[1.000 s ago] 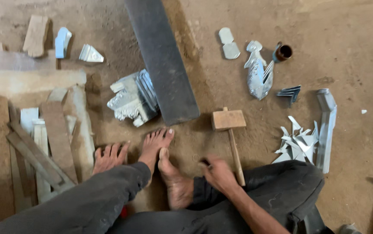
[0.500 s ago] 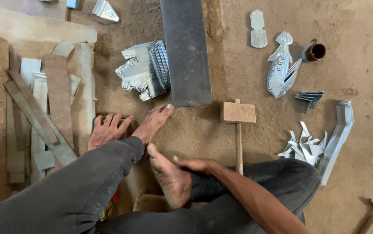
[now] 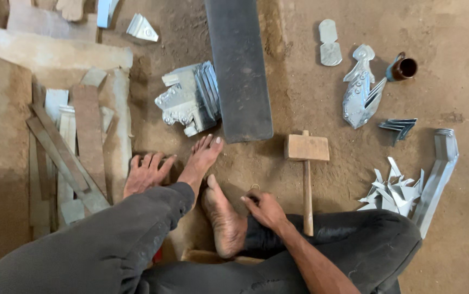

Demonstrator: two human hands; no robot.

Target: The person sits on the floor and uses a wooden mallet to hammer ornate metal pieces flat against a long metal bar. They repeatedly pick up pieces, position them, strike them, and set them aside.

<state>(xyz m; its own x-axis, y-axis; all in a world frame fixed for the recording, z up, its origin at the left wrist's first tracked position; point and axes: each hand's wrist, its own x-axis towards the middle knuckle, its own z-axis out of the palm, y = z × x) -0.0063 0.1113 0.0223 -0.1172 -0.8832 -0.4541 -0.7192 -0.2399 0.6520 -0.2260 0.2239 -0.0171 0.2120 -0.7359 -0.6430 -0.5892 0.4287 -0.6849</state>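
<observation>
Dirt floor (image 3: 321, 179) workspace, seated person, overhead view.
Dark plank (image 3: 239, 65) borders open ground; wooden mallet (image 3: 306, 163) lies untouched just beside right hand (image 3: 264, 209), fingers curled, contents indiscernible. Left hand (image 3: 146, 173) rests flat, holding nothing, near stacked metal sheets (image 3: 191, 98).

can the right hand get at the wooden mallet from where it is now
Probably yes. The right hand rests low by the foot, and the wooden mallet lies just to its right on the dirt floor, handle end nearest the leg. Nothing sits between them, and the hand looks empty.
</observation>
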